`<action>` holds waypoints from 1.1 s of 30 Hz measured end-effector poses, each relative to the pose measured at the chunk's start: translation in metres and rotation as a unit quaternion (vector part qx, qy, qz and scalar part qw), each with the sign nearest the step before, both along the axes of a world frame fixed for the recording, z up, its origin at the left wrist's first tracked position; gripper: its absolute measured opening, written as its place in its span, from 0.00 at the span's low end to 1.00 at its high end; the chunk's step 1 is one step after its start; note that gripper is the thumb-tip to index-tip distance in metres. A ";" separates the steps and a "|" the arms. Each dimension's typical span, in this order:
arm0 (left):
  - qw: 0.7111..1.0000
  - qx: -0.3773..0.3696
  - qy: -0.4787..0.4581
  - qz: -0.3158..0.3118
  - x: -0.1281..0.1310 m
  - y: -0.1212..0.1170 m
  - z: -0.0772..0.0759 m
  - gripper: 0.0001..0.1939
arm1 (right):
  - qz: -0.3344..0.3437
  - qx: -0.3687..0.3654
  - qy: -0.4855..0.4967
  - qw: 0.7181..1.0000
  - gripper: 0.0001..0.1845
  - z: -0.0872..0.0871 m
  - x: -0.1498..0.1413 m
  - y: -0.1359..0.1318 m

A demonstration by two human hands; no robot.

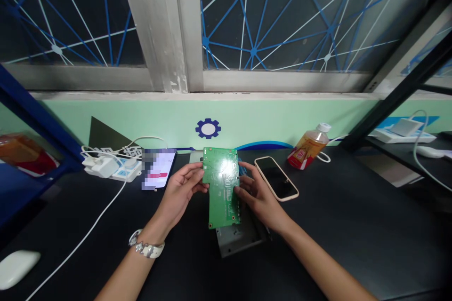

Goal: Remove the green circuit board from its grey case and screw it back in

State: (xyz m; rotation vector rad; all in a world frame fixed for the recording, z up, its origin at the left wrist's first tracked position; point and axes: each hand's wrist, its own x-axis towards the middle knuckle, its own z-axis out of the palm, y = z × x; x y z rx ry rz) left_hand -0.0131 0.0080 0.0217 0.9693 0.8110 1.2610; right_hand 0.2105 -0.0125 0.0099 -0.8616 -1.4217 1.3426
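Note:
A green circuit board is held up between both hands, its flat face turned toward me and glare on its upper half. My left hand pinches the board's left edge between thumb and fingers. On the opposite edge, my right hand grips with the thumb in front and fingers partly hidden behind. Below and behind the board lies a dark grey tray-like housing on the desk, mostly covered by the board. Something blue shows behind the board's upper right edge, too hidden to name.
A phone in a pale case lies right of my hands, with a drink bottle beyond it. On the left are a lit phone, a power strip, a white cable and a white mouse. The desk is black.

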 end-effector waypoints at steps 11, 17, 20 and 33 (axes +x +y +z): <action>0.990 -0.087 0.081 -0.072 0.003 0.001 -0.004 0.26 | -0.045 0.037 0.008 0.998 0.19 0.006 -0.002 0.002; 0.985 -0.069 0.129 -0.088 -0.002 -0.005 0.006 0.21 | -0.090 0.140 -0.103 0.981 0.13 0.004 0.004 -0.002; 0.986 -0.038 0.148 -0.071 -0.005 -0.005 0.009 0.16 | -0.090 0.177 -0.108 0.974 0.14 0.004 0.005 -0.003; 0.974 -0.050 0.150 -0.164 0.006 -0.006 -0.010 0.20 | -0.080 0.276 -0.176 0.942 0.23 0.019 -0.003 -0.018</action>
